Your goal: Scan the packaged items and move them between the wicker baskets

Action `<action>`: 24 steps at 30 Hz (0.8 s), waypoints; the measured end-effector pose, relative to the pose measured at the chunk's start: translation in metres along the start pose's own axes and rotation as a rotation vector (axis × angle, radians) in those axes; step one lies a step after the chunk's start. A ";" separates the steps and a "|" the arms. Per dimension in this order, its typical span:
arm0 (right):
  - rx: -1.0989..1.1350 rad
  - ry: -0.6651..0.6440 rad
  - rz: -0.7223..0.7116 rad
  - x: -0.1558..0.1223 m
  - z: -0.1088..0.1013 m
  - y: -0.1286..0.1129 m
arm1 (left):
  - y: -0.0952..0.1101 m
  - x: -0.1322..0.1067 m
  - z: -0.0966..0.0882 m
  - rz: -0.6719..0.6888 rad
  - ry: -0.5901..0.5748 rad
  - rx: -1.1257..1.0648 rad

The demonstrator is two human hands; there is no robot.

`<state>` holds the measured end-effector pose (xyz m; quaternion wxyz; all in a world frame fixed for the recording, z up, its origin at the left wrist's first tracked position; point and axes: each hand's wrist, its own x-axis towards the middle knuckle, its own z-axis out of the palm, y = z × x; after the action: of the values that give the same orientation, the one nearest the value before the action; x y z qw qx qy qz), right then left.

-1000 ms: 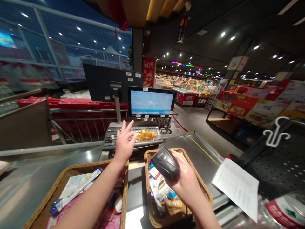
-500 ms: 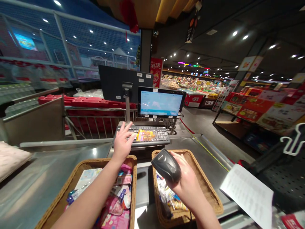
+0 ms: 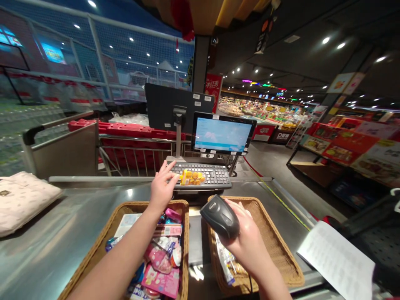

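My left hand [image 3: 163,185] reaches over the left end of the keyboard [image 3: 215,174]. Its thumb and fingers pinch one end of a clear packet of orange sweets [image 3: 194,178], which hangs in front of the keys. In my right hand [image 3: 245,233] is a black barcode scanner [image 3: 220,216], its head pointing up and left. The scanner is above the right wicker basket [image 3: 281,254], where a few wrapped packets [image 3: 225,260] lie at the near left. Under my left forearm, the left wicker basket [image 3: 184,246] is filled with colourful packaged goods [image 3: 161,258].
A lit monitor [image 3: 222,134] stands behind the keyboard, beside a second screen seen from behind [image 3: 164,106]. On the metal counter [image 3: 81,216] lie a pale bag [image 3: 28,200] at left and a printed sheet [image 3: 339,258] at right.
The view has turned slightly left, so the surroundings sit further right. My left hand and the sweets packet have moved left relative to the keyboard. The scanner stays in my right hand.
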<state>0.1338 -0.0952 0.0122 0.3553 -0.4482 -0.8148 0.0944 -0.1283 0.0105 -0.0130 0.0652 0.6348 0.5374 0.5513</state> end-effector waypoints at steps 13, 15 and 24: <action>0.000 -0.035 -0.029 0.002 0.017 -0.012 | -0.044 -0.029 -0.041 -0.119 -0.067 0.061; 0.012 -0.039 -0.038 0.002 0.021 -0.013 | -0.052 -0.036 -0.048 -0.146 -0.098 0.082; 0.009 -0.092 -0.034 0.007 0.036 -0.023 | -0.091 -0.066 -0.067 -0.249 -0.268 0.171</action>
<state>0.0924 -0.0975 0.0005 0.3212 -0.4279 -0.8373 0.1125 -0.2226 -0.0355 -0.0900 0.1496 0.6344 0.6431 0.4019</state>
